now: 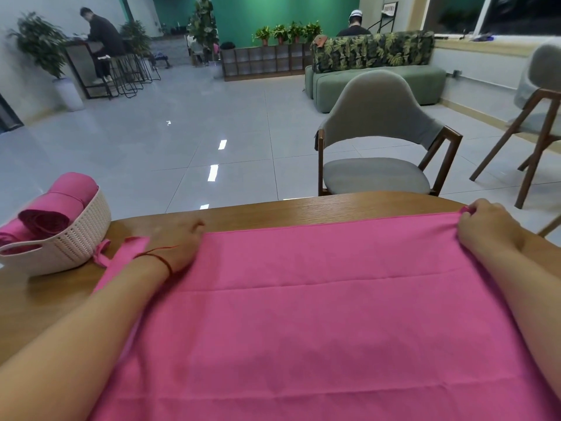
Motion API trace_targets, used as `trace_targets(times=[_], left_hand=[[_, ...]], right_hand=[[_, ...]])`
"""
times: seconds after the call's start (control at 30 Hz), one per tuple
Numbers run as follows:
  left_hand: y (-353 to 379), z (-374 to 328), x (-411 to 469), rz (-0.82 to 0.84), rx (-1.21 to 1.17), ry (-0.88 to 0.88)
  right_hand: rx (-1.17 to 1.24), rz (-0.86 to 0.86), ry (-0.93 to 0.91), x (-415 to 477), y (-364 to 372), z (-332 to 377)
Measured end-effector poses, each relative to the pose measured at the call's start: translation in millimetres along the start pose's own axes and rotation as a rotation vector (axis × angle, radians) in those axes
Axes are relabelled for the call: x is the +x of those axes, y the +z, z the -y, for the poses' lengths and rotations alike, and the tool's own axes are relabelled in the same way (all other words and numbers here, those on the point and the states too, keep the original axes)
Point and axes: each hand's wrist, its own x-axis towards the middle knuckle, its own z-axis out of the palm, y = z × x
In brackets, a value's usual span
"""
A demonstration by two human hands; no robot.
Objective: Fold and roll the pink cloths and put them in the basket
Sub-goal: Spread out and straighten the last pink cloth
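Observation:
A large pink cloth [303,314] lies spread flat over the wooden table [54,299], with fold creases running across it. My left hand [179,241] grips its far left corner, fingers curled over the edge. At the far right corner my right hand [485,229] pinches the hem. A white woven basket [82,235] stands at the table's left edge and holds several rolled pink cloths [60,202]. A pink strap or loop [121,253] of the cloth lies between the basket and my left wrist.
A grey padded chair [376,153] stands just beyond the table's far edge. A second chair [540,110] is at the right. Tiled floor, a green sofa [373,83], plants and two seated people are far behind.

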Motion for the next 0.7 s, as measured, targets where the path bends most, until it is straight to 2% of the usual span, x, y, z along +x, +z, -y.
trace_targets(times=[0.07, 0.13, 0.3, 0.57, 0.7], left_hand=[[10.4, -54.4, -0.4, 0.088, -0.119, 0.210], [22.3, -93.9, 2.4, 0.089, -0.136, 0.309], [29.6, -118.6, 21.1, 0.073, -0.186, 0.210], [14.4, -123.6, 44.7, 0.327, -0.185, 0.157], [14.5, -126.2, 39.4, 0.239, -0.169, 0.205]], right_hand=[[0.015, -0.001, 0.004, -0.2, 0.1, 0.4], [0.041, -0.005, 0.006, 0.6, 0.3, -0.9], [0.101, -0.020, 0.009, 0.3, -0.3, -3.1], [0.107, -0.016, 0.005, -0.3, -1.3, -1.7], [0.122, -0.024, 0.004, -0.4, -2.0, -1.1]])
